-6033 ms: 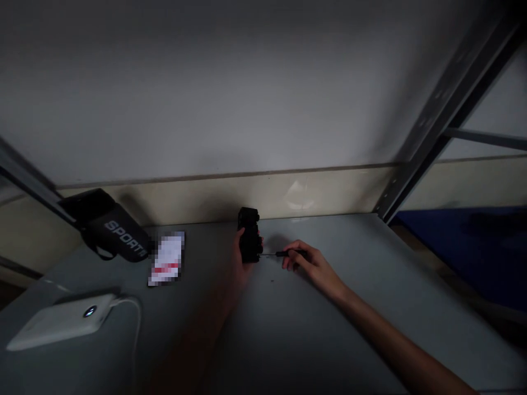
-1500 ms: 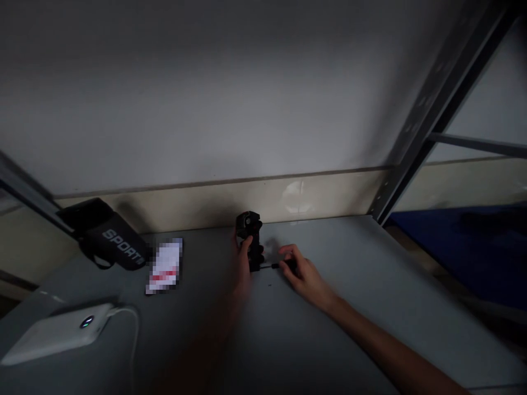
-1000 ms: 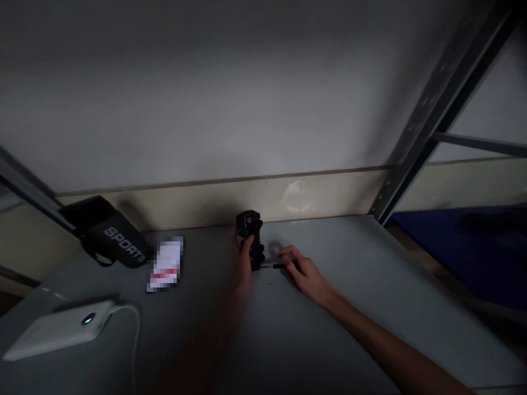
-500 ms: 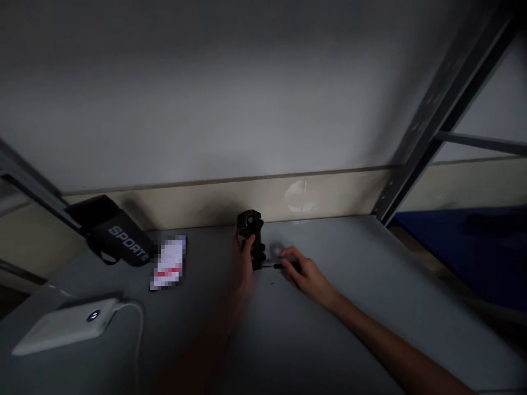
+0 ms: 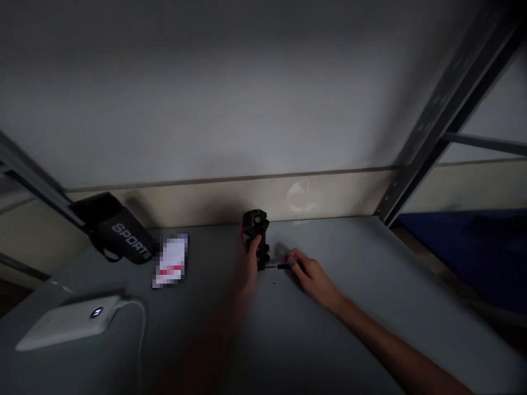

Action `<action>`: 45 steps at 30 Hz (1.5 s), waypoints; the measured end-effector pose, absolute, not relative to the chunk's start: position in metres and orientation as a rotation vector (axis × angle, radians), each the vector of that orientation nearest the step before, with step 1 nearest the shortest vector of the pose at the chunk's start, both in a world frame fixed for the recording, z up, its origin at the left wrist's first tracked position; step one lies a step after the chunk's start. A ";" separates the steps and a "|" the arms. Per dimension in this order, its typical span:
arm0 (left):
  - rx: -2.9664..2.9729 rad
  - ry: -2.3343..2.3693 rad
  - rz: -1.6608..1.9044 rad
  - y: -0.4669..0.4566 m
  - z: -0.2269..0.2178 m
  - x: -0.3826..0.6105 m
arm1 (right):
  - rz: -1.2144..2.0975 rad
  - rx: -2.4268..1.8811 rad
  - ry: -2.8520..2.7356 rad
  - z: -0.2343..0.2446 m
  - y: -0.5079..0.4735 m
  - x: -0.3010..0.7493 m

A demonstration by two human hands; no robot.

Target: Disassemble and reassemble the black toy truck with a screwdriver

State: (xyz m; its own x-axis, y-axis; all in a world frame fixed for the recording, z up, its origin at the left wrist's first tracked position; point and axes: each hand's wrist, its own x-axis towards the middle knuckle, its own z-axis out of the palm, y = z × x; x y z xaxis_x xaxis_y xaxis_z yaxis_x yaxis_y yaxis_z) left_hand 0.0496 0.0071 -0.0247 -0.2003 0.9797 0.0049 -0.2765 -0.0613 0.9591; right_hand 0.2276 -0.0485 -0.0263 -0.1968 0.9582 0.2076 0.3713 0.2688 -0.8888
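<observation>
My left hand (image 5: 248, 269) is wrapped round a small black device (image 5: 260, 244) with rounded knobs along its right side, its kind not clear in the dim light. The device stands upright on the grey table, thumb across its front. From the right, my right hand (image 5: 309, 275) pinches the black handle of a thin screwdriver (image 5: 282, 266). Its slim metal shaft points left at the device's lower right edge; whether the tip sits inside cannot be made out. A tiny dark speck (image 5: 274, 283) lies on the table just below the shaft.
Left on the grey table (image 5: 329, 340) lie a phone (image 5: 171, 260) with a blurred screen, a black SPORT pouch (image 5: 127, 233), and a white power bank (image 5: 69, 323) with a cable. A wall rises behind. Metal shelf posts (image 5: 415, 159) frame the sides.
My right hand's fingers have closed more tightly round the screwdriver handle, with the shaft still at the device. The whole view has shifted slightly.
</observation>
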 end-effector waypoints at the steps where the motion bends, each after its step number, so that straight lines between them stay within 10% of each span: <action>1: 0.914 1.118 1.498 0.007 -0.025 0.050 | 0.873 -1.194 -1.751 -0.026 -0.049 0.228; 45: 0.903 1.105 1.563 0.005 -0.022 0.050 | 0.878 -1.131 -1.791 -0.018 -0.053 0.228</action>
State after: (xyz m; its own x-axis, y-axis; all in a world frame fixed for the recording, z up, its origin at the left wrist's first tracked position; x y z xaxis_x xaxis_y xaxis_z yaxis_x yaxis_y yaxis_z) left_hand 0.0502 0.0050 -0.0218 -0.2421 0.9697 0.0327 -0.2929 -0.1052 0.9503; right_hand 0.2281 -0.0525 -0.0183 -0.2565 0.9273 0.2725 0.3527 0.3523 -0.8669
